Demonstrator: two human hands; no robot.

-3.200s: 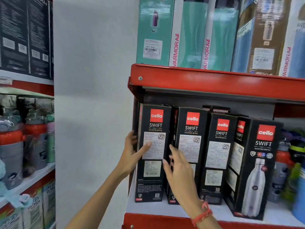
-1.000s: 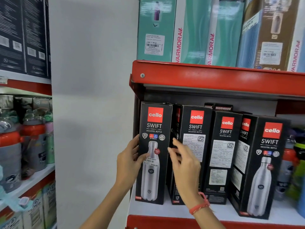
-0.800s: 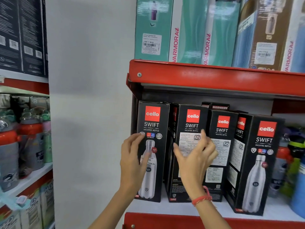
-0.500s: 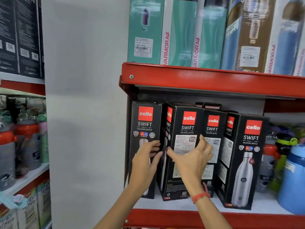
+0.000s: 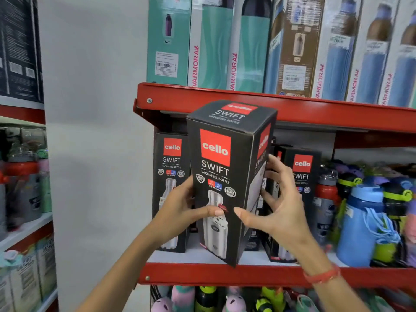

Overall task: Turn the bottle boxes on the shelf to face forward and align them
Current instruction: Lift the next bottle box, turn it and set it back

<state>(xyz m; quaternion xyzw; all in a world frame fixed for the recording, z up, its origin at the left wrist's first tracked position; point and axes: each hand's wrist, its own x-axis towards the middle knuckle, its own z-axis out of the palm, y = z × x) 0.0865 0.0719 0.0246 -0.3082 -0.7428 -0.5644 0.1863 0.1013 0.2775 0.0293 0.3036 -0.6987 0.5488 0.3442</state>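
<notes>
A black Cello Swift bottle box [image 5: 227, 167] is pulled out in front of the red shelf [image 5: 225, 272], tilted, with its bottle-picture face toward me. My left hand [image 5: 180, 212] grips its left side, thumb across the front. My right hand [image 5: 279, 203] holds its right side, fingers spread along the edge. On the shelf behind, the leftmost box [image 5: 171, 176] shows its picture face. Another picture-face box [image 5: 301, 174] stands at the right. The boxes between them are mostly hidden.
Loose plastic bottles [image 5: 364, 217] crowd the shelf's right end. Tall Varmora boxes [image 5: 211, 43] fill the upper shelf above a red lip [image 5: 315, 109]. A white pillar [image 5: 94, 131] stands left. Another rack with bottles [image 5: 24, 176] is at far left.
The second box has come off the shelf toward me and turned from its label side to its picture face. Both hands moved from the shelf row onto it.
</notes>
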